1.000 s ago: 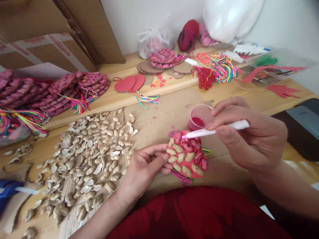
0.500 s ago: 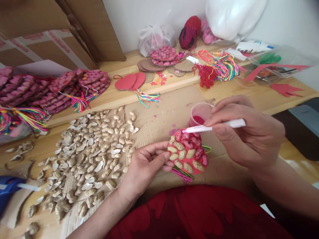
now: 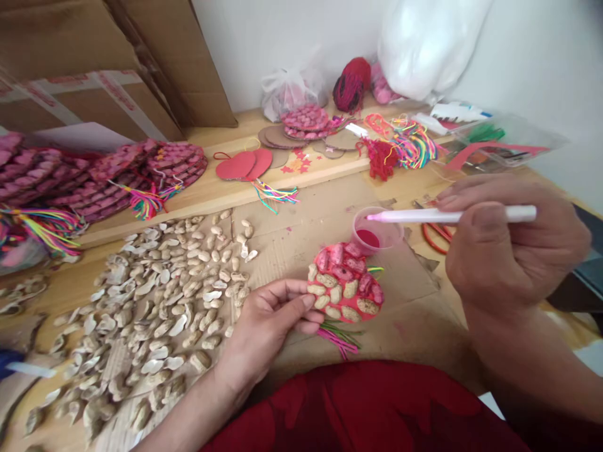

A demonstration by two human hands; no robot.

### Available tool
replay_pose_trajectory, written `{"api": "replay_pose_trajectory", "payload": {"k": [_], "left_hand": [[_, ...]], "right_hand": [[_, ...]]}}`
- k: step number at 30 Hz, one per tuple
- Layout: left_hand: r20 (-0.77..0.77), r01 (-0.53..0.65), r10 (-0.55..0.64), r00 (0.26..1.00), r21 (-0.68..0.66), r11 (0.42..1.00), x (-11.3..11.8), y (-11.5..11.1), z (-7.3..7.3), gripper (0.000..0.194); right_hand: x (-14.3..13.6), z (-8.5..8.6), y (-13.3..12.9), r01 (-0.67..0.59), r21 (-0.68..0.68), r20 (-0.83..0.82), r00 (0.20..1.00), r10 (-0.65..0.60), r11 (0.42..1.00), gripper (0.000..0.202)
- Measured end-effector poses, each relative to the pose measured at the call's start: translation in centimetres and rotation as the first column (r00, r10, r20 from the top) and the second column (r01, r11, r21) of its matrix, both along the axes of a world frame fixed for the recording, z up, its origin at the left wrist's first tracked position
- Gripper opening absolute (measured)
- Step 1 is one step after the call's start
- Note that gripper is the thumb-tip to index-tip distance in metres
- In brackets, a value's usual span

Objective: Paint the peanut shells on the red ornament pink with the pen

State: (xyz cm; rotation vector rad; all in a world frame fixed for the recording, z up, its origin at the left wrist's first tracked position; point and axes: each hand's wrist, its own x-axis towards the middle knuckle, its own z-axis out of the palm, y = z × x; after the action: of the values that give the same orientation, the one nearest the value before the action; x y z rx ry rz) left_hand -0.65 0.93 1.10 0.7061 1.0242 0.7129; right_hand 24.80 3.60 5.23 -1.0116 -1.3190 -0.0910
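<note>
Between thumb and fingers, my left hand point(image 3: 277, 317) grips the left edge of a red disc covered with peanut shells point(image 3: 346, 282). Shells on its upper and right part are pink; those at the lower left are bare tan. Pink and green cords point(image 3: 339, 339) hang under the disc. My right hand point(image 3: 513, 251) is closed around a white paintbrush pen point(image 3: 443, 216), held nearly level. Its pink tip is at the mouth of a clear plastic cup point(image 3: 393, 235) with red-pink paint point(image 3: 367, 238) in the bottom. The cup stands just behind the disc.
Loose peanut shells point(image 3: 188, 285) spread over the cardboard at left. Stacked pink shell discs point(image 3: 174, 163) with tassels line the back left. Red card discs point(image 3: 242, 164), yarn point(image 3: 351, 85) and a tassel bundle point(image 3: 414, 144) lie behind. Orange-handled scissors point(image 3: 436, 235) rest beside the cup.
My right hand has moved the brush pen off the shells, right and up to the cup's mouth. My left hand still holds the disc. The view has shifted slightly.
</note>
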Motion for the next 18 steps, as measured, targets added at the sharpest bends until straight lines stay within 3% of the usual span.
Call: {"api": "replay_pose_trajectory", "payload": {"k": [2, 6, 14, 18], "left_hand": [[0.034, -0.029, 0.029, 0.999, -0.005, 1.000, 0.0, 0.1, 0.1, 0.020], [0.109, -0.087, 0.090, 0.990, -0.029, 0.996, 0.2, 0.3, 0.3, 0.025], [0.175, -0.103, 0.113, 0.978, -0.062, 0.993, 0.5, 0.3, 0.7, 0.037], [0.169, -0.108, 0.116, 0.979, -0.055, 0.993, 0.4, 0.4, 0.6, 0.031]], "right_hand": [[1.0, 0.0, 0.4, 0.104, -0.063, 0.028, 0.994, -0.102, 0.993, 0.016], [2.4, -0.6, 0.8, 0.167, -0.250, 0.268, 0.958, -0.098, 0.954, 0.010], [1.6, -1.3, 0.9, 0.156, -0.324, 0.450, 0.893, 0.007, 0.933, 0.010], [1.4, -1.5, 1.1, 0.158, -0.340, 0.493, 0.870, 0.032, 0.927, 0.010]]}}
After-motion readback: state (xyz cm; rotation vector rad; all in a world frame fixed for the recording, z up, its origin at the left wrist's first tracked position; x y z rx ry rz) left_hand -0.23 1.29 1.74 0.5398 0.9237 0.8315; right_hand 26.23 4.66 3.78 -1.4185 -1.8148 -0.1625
